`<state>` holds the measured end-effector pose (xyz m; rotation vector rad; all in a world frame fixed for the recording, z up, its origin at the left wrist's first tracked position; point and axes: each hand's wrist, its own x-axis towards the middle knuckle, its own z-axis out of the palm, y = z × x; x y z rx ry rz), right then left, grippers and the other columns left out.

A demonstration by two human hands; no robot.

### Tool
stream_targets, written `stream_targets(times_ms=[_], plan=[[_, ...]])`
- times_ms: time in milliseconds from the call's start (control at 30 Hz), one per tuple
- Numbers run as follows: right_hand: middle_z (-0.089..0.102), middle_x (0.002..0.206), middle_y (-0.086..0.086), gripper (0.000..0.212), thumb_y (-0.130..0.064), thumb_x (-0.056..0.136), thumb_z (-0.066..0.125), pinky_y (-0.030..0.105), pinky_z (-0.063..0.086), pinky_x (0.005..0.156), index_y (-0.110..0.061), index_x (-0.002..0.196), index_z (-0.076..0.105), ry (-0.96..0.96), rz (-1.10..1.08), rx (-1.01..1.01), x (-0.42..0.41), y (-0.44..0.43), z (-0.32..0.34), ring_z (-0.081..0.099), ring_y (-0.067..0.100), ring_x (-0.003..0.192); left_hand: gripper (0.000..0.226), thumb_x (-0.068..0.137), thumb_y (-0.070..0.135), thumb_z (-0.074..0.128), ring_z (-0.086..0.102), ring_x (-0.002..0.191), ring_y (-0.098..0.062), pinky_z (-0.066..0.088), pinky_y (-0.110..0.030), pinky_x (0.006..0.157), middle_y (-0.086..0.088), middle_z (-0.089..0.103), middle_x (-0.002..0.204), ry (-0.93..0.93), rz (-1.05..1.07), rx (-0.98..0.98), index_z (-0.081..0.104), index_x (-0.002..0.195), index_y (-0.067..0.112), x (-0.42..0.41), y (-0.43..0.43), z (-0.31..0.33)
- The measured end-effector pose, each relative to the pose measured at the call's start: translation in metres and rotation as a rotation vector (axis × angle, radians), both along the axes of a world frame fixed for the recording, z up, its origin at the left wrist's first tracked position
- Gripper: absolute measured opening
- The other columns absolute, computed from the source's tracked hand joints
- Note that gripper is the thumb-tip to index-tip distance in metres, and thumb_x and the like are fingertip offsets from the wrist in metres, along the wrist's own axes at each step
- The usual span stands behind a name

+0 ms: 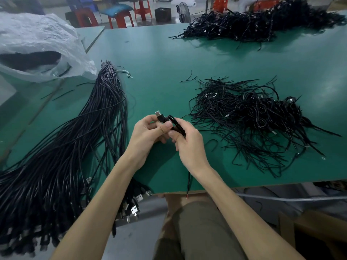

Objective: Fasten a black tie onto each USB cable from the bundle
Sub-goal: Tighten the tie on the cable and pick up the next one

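One thin black USB cable with a silver plug is held in the middle of the frame, above the green table top. The left hand is curled round the cable just under the plug, with the thumb pressed on top. The right hand is curled round the black strands just to the right of that thumb, and the two hands touch. A small black loop is seen between them (whether it is the tie or a bend of the cable cannot be told).

To do this step well, the cable should be held steady by the left hand while the tie is wound tight by the right. The ends should be twisted until nothing slips. The cable should not be bent too sharply.

The plug sticks out above the left fingers, toward the top of the frame. The rest of the cable runs out under the right wrist and hangs over the near table edge, in the lower middle of the frame, with a red tip at its end. The long bundle of black USB cables lies at the left of the frame, apart from the hands. A loose heap of thin black strands lies at the right, near the right hand.
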<state>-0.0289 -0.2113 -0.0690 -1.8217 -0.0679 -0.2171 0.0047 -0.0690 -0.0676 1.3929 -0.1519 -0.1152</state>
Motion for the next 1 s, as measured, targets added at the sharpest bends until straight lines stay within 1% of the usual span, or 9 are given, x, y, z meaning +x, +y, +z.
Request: stream_targets(times_ms=[133, 300, 400, 467, 633, 767, 833, 867, 1000], plan=[[0.069, 0.104, 0.005, 0.03, -0.003, 0.101, 0.058, 0.015, 0.043, 0.063, -0.008, 0.129, 0.067, -0.006, -0.004, 0.006, -0.0003, -0.0002, 0.0001, 0.056, 0.005, 0.074, 0.028, 0.089, 0.023, 0.076, 0.054, 0.071, -0.021, 0.047, -0.025, 0.062, -0.02, 0.067, 0.094, -0.058, -0.029, 0.077, 0.074, 0.114, 0.011, -0.002, 0.0, -0.0002], [0.061, 0.064, -0.021, 0.016, -0.007, 0.102, 0.057, 0.011, 0.041, 0.056, -0.008, 0.106, 0.072, -0.003, -0.007, 0.022, -0.0013, -0.0024, -0.0005, 0.056, -0.002, 0.059, 0.022, 0.089, 0.028, 0.077, 0.05, 0.069, -0.023, 0.044, -0.027, 0.062, -0.018, 0.067, 0.087, -0.101, 0.009, 0.145, 0.077, 0.102, 0.01, -0.0007, -0.0001, -0.0012], [0.06, 0.06, -0.028, 0.018, -0.008, 0.104, 0.055, 0.01, 0.04, 0.056, -0.011, 0.101, 0.072, -0.001, 0.001, 0.032, -0.0022, -0.0009, 0.0005, 0.056, -0.004, 0.057, 0.028, 0.086, 0.036, 0.079, 0.049, 0.065, -0.02, 0.042, -0.026, 0.058, -0.017, 0.063, 0.083, -0.111, 0.022, 0.167, 0.076, 0.1, 0.011, -0.0005, -0.0007, -0.0012], [0.061, 0.059, -0.024, 0.019, -0.008, 0.104, 0.054, 0.009, 0.042, 0.057, -0.008, 0.103, 0.073, -0.004, -0.009, 0.034, -0.0028, -0.0012, 0.0002, 0.057, -0.006, 0.058, 0.029, 0.086, 0.04, 0.078, 0.048, 0.063, -0.017, 0.041, -0.025, 0.056, -0.013, 0.06, 0.08, -0.119, 0.011, 0.177, 0.076, 0.1, 0.015, -0.0011, -0.0018, -0.0007], [0.064, 0.077, -0.019, 0.031, 0.004, 0.102, 0.046, 0.005, 0.044, 0.062, -0.004, 0.118, 0.071, 0.011, 0.018, -0.009, -0.0051, -0.001, 0.0019, 0.059, -0.014, 0.063, 0.022, 0.092, 0.04, 0.073, 0.046, 0.057, -0.016, 0.039, -0.023, 0.052, -0.001, 0.06, 0.067, -0.169, 0.033, 0.251, 0.075, 0.095, 0.018, -0.0022, -0.0046, 0.0001], [0.066, 0.08, -0.013, 0.017, -0.006, 0.102, 0.055, 0.008, 0.043, 0.06, -0.015, 0.104, 0.069, 0.015, 0.019, -0.042, -0.0042, 0.0013, 0.0027, 0.057, -0.005, 0.061, 0.021, 0.096, 0.034, 0.07, 0.052, 0.056, -0.012, 0.043, -0.021, 0.052, 0.002, 0.064, 0.065, -0.175, 0.127, 0.289, 0.072, 0.094, 0.013, -0.002, -0.0052, -0.0021], [0.069, 0.091, -0.005, 0.013, -0.013, 0.103, 0.058, 0.009, 0.043, 0.064, -0.016, 0.11, 0.068, 0.01, 0.006, -0.092, -0.004, 0.0032, 0.0018, 0.057, -0.001, 0.068, 0.02, 0.099, 0.029, 0.067, 0.054, 0.056, -0.012, 0.045, -0.022, 0.053, 0.002, 0.066, 0.066, -0.177, 0.166, 0.316, 0.07, 0.096, 0.009, -0.0012, -0.0055, -0.0029], [0.069, 0.098, -0.002, 0.014, -0.016, 0.103, 0.059, 0.011, 0.044, 0.069, -0.015, 0.114, 0.067, 0.012, 0.005, -0.113, -0.0041, 0.0041, 0.0014, 0.058, 0.001, 0.074, 0.02, 0.101, 0.027, 0.066, 0.056, 0.057, -0.012, 0.047, -0.023, 0.054, 0.002, 0.067, 0.066, -0.178, 0.179, 0.327, 0.07, 0.097, 0.008, -0.0007, -0.0059, -0.0027], [0.066, 0.111, 0.001, 0.023, -0.021, 0.104, 0.058, 0.037, 0.054, 0.083, -0.011, 0.124, 0.063, 0.038, 0.014, -0.186, -0.0048, 0.0068, 0.0012, 0.062, 0.018, 0.094, 0.021, 0.103, 0.024, 0.062, 0.066, 0.068, -0.013, 0.057, -0.026, 0.067, -0.002, 0.071, 0.079, -0.177, 0.213, 0.314, 0.069, 0.103, 0.003, -0.0006, -0.0059, -0.0011]])
